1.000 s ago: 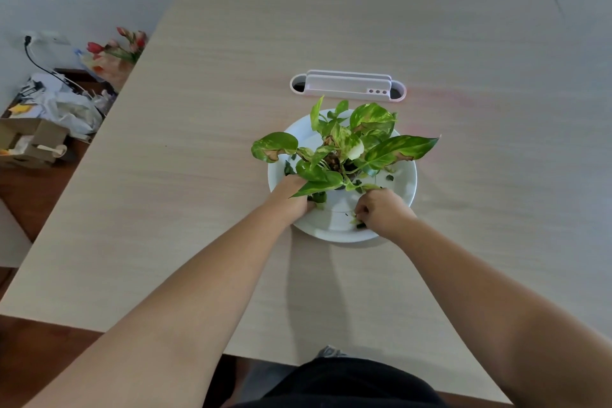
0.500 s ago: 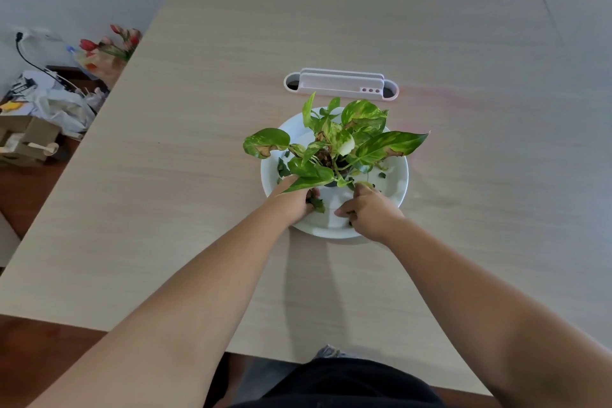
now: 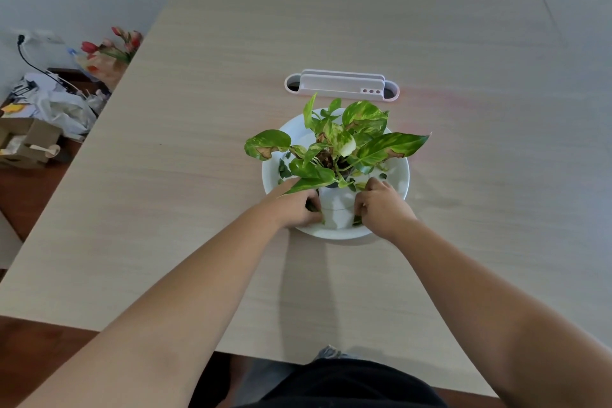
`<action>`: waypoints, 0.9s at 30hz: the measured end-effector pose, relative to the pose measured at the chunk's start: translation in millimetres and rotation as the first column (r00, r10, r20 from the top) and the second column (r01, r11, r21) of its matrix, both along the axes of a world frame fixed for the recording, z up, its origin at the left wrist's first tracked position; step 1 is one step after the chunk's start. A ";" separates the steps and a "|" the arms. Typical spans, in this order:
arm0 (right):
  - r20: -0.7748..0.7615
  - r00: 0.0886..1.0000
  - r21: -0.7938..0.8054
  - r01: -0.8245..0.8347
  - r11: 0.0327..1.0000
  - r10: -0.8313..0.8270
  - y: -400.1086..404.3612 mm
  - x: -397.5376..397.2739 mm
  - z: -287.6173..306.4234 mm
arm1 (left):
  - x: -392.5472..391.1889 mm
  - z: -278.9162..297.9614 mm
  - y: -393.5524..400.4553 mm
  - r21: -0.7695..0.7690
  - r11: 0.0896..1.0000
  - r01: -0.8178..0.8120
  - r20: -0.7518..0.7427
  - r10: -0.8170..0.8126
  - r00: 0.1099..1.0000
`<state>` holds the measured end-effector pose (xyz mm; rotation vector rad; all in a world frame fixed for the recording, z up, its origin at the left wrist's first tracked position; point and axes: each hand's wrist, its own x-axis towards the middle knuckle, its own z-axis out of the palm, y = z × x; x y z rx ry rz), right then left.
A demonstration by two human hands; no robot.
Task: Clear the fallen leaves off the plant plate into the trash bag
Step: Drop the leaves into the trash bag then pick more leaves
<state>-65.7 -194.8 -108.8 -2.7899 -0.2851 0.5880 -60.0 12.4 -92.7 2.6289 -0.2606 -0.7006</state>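
A white round plate (image 3: 399, 172) sits mid-table and carries a small potted plant (image 3: 341, 146) with green and yellow leaves, some brown at the edges. Small dark fallen leaves (image 3: 284, 169) lie scattered on the plate around the pot. My left hand (image 3: 296, 207) rests on the plate's near left side with fingers curled around dark leaf bits. My right hand (image 3: 381, 205) is on the near right side, fingers curled over leaf bits at its fingertips. No trash bag is clearly in view on the table.
A white oblong desk organizer (image 3: 342, 84) stands just behind the plate. Off the table's left edge are a flower bouquet (image 3: 109, 50), crumpled plastic bags (image 3: 63, 106) and a cardboard box (image 3: 23, 142). The pale wooden table (image 3: 463, 43) stretches wide around the plate.
Both hands have shifted slightly toward me on the plate's near part, gathering leaf bits. The right hand moved back from beside the pot.
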 end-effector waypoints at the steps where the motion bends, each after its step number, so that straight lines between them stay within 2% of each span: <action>1: 0.002 1.000 0.020 0.026 0.999 -0.026 -1.0 1.0 -0.1 | -0.7 1.7 1.0 0.000 1.000 0.006 0.034 -0.006 0.999; 4: -0.077 0.997 0.019 0.020 1.000 -0.019 1.3 2.6 2.0 | -3.1 3.1 2.3 0.037 0.999 -0.010 0.149 0.004 0.989; 6: -0.124 0.992 -0.024 -0.002 1.000 -0.001 6.8 3.1 1.6 | -4.6 0.9 1.1 0.090 0.992 -0.092 0.231 0.069 0.971; 9: -0.108 0.993 -0.108 0.035 0.994 -0.047 14.9 3.8 -2.2 | -8.5 -3.2 -6.0 0.242 0.958 -0.155 0.286 0.083 0.955; 11: -0.084 0.995 -0.160 0.043 0.986 -0.057 20.8 4.4 -3.1 | -12.0 -6.0 -11.8 0.309 0.941 -0.141 0.265 0.057 0.963; 14: -0.096 0.994 -0.211 0.035 0.977 -0.057 27.3 6.7 -3.0 | -14.4 -10.9 -17.6 0.305 0.941 -0.146 0.240 0.072 0.968; 17: -0.111 0.992 -0.194 0.031 0.981 -0.053 30.4 7.3 -6.5 | -14.7 -15.4 -19.0 0.232 0.967 -0.103 0.187 0.059 0.981; 22: -0.126 0.991 -0.187 0.015 0.982 -0.039 28.0 10.7 -18.4 | -10.8 -18.0 -24.4 0.228 0.973 -0.041 0.052 0.030 0.998; 27: -0.135 0.991 -0.193 -0.005 0.981 -0.022 24.2 11.3 -17.6 | -8.4 -21.5 -26.1 0.241 0.970 -0.035 0.060 0.021 0.998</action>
